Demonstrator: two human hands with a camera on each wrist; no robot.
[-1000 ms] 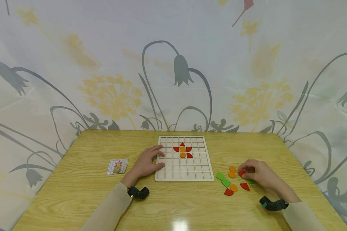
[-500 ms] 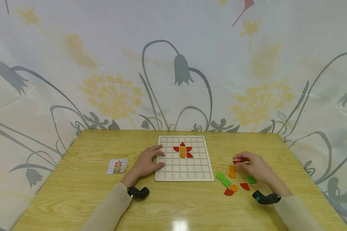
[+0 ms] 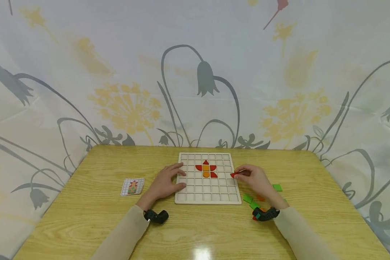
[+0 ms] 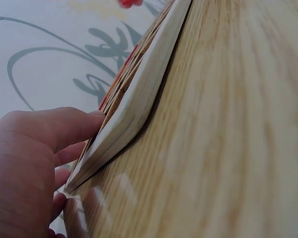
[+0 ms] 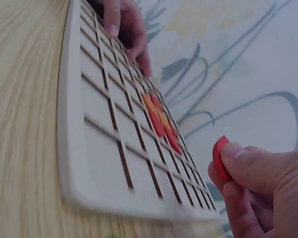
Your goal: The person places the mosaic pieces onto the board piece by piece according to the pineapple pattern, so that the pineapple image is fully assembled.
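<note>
A white grid board (image 3: pixel 195 197) lies on the wooden table. Near its upper middle sit several red pieces around an orange square (image 3: pixel 206 168) and an orange circle (image 3: pixel 206 174). My left hand (image 3: pixel 166 183) rests on the board's left edge, fingers spread; the left wrist view shows its thumb (image 4: pixel 79 126) on the rim. Between thumb and fingers, my right hand (image 3: pixel 254 179) pinches a red quarter-circle piece (image 5: pixel 220 157) just over the board's right edge. In the right wrist view the piece stands apart from the board surface.
Right of the board lie loose green squares (image 3: pixel 248 198), with orange and red pieces partly hidden under the right forearm. Another green piece (image 3: pixel 277 187) lies farther right. A small printed pattern card (image 3: pixel 132 186) lies left of the left hand. A floral cloth (image 3: pixel 195 90) hangs behind the table.
My right hand has picked up a red quarter-circle piece from the loose pieces and carried it left to the board's right edge. The left hand stays in place.
</note>
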